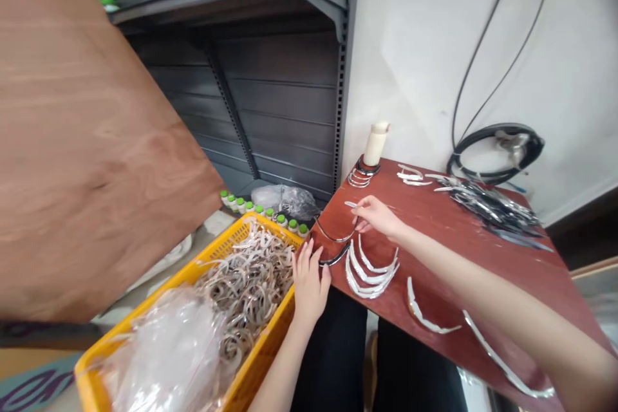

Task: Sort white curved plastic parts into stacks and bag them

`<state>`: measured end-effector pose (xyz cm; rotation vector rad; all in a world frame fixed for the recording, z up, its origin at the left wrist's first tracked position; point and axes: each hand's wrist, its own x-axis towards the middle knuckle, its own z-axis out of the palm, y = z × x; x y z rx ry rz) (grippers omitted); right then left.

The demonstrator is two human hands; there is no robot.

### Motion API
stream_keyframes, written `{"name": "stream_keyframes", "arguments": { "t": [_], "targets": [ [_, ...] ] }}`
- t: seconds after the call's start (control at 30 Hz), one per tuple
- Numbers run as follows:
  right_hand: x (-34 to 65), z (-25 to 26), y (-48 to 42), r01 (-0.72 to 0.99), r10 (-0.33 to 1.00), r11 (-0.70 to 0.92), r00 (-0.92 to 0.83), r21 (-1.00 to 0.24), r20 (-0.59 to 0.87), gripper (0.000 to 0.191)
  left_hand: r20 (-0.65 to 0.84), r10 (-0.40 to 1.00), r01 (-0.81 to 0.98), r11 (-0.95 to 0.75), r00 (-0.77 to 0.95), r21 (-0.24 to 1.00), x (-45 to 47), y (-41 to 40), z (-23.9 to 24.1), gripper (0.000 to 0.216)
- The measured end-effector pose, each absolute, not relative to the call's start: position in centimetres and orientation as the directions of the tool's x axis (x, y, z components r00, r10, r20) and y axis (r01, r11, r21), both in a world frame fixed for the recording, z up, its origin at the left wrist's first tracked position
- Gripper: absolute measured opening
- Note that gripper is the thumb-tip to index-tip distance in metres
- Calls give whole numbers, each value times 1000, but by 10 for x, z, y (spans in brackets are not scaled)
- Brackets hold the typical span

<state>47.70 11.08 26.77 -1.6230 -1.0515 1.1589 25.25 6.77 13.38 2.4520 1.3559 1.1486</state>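
My right hand (376, 215) is above the far left part of the reddish-brown table (449, 244), thumb and fingers pinched on one end of a thin, dark, shiny curved band (338, 239). A small pale tip sticks out past the fingertips. My left hand (310, 280) lies at the table's left edge with its fingers stretched apart. Beside its fingertips rests a black curved band (335, 257); whether they touch it I cannot tell. Several white curved strips (369, 280) lie nested just right of it.
A yellow crate (181, 277) of curled strips and a clear plastic bag (168, 347) stands left. White bottles with green caps (268, 214) line its far side. A cream cylinder (375, 145) stands on the table, and a pile of dark wrapped strips (492, 206) lies at the back right.
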Motion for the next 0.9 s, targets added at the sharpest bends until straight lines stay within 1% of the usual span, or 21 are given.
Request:
{"name": "stream_keyframes", "arguments": {
  "t": [0.03,0.07,0.13,0.17,0.2,0.27,0.37,0.4,0.47,0.53,0.7,0.77,0.9],
  "targets": [
    [467,261,113,264,958,-261,191,-929,-215,21,565,765,679,-594,311,431,253,67,134,40],
    [459,256,116,418,972,-222,166,-881,-167,16,569,763,677,-595,307,433,253,67,134,42],
    [449,249,118,710,994,-108,100,-696,-53,7,574,761,670,-598,302,439,253,68,133,45],
    [445,246,118,797,997,-62,70,-601,-10,5,574,761,667,-599,302,443,253,68,133,47],
    [443,245,118,850,999,-31,50,-526,22,7,574,761,663,-601,303,446,253,68,133,48],
    [439,245,116,906,998,30,-2,-422,68,13,572,761,658,-603,306,451,253,68,132,48],
    [432,246,114,948,975,221,-205,-229,90,20,570,764,655,-601,303,458,254,68,132,48],
    [430,246,113,941,961,276,-266,-194,76,21,569,766,656,-599,301,460,254,67,133,49],
    [426,249,111,921,940,338,-338,-196,31,17,568,768,659,-594,295,462,254,67,133,52],
    [423,255,107,908,926,363,-377,-210,-28,15,569,769,661,-591,290,462,254,67,133,53],
    [417,267,92,893,890,401,-433,-203,-144,17,571,770,655,-592,286,470,253,66,136,54],
    [416,266,89,894,889,408,-435,-185,-145,16,561,777,659,-585,286,474,251,66,138,54],
    [418,256,91,899,901,413,-426,-147,-77,16,540,791,672,-568,286,476,249,66,144,55]
  ]
}}
